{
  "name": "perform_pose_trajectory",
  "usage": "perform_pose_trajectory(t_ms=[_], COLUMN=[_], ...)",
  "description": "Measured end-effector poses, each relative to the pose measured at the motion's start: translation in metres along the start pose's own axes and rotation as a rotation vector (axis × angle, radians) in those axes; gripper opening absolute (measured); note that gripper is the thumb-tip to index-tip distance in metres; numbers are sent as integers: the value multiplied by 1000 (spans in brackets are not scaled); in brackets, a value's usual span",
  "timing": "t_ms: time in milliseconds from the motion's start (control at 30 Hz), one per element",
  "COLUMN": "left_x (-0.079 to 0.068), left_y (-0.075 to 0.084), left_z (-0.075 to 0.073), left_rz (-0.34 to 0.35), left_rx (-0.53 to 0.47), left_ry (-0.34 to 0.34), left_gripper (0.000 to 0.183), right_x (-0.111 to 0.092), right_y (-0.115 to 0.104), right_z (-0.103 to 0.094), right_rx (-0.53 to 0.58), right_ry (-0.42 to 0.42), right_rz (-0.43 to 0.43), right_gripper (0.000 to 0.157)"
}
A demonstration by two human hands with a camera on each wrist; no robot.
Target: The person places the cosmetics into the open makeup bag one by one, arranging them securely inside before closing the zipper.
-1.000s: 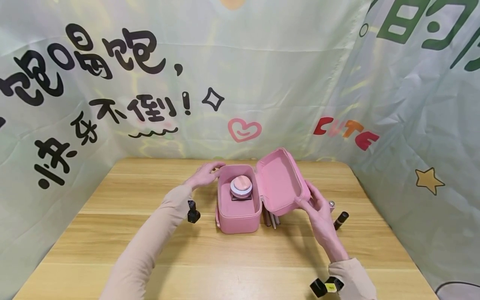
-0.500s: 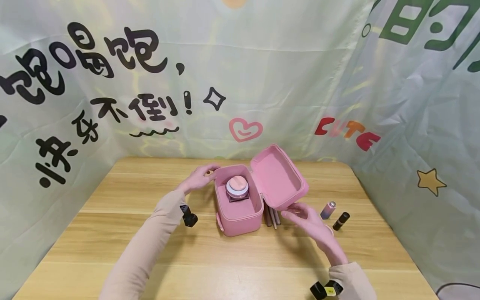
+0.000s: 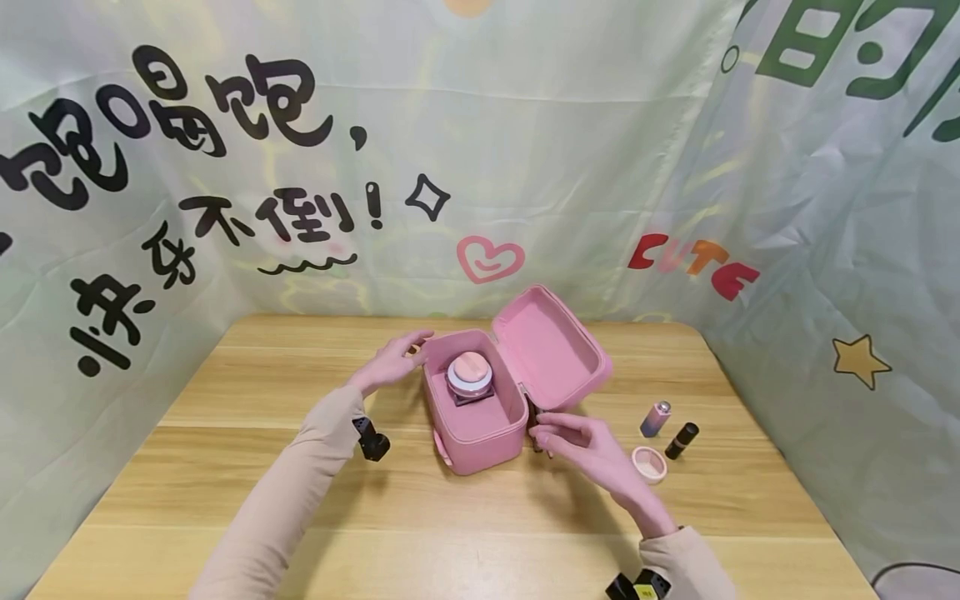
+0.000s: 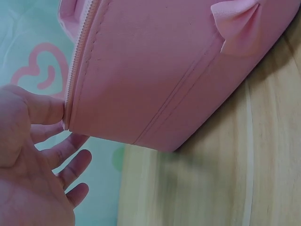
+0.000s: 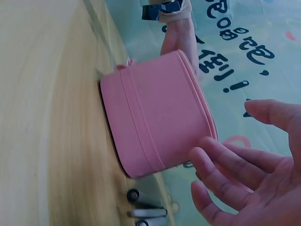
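Head view: right hand [image 3: 588,454] mostly hides slim sticks [image 5: 148,213] (barely discernible).

The person is wearing long beige sleeves. Behind the left hand [image 3: 392,361], the left sleeve [image 3: 292,483] is fitting closely along the forearm and wrinkling in soft folds. Just back from that hand, a small black camera [image 3: 371,439] with a blocky body is jutting from the cuff. Behind the right hand [image 3: 588,454], some bare wrist is showing ahead of the right sleeve [image 3: 686,558]. Another black camera [image 3: 621,587] is sitting by that cuff, and I'm noticing its yellow label [image 3: 646,592], the marks too small to read.
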State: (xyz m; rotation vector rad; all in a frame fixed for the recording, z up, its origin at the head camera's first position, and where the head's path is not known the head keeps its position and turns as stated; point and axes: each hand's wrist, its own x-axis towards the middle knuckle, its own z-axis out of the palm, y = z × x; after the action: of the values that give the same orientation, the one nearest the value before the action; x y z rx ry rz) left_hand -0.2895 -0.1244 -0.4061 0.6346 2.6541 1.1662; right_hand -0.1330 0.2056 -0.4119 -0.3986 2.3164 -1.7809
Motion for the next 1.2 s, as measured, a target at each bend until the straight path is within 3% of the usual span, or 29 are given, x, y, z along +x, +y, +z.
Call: perform_pose_trajectory(t_ms=[300, 567, 800, 1200], left_x=[-10, -19, -32, -51], left_y=[-2, -7, -9, -11], left_z=[-1, 0, 0, 5], left_rz=[-21, -35, -86, -51], left_rx=[-82, -145, -196, -209], left_ry=[-26, -22, -32, 41], left_gripper=[52, 51, 51, 49], right_x=[5, 7, 10, 16], right_y=[-4, -4, -4, -7], right_z=[11, 15, 20, 23], right_rx=[-17, -49, -36, -55], right_ry=[93, 103, 109, 177], right_rz=[4, -14, 9, 40], right_gripper=[46, 45, 50, 51])
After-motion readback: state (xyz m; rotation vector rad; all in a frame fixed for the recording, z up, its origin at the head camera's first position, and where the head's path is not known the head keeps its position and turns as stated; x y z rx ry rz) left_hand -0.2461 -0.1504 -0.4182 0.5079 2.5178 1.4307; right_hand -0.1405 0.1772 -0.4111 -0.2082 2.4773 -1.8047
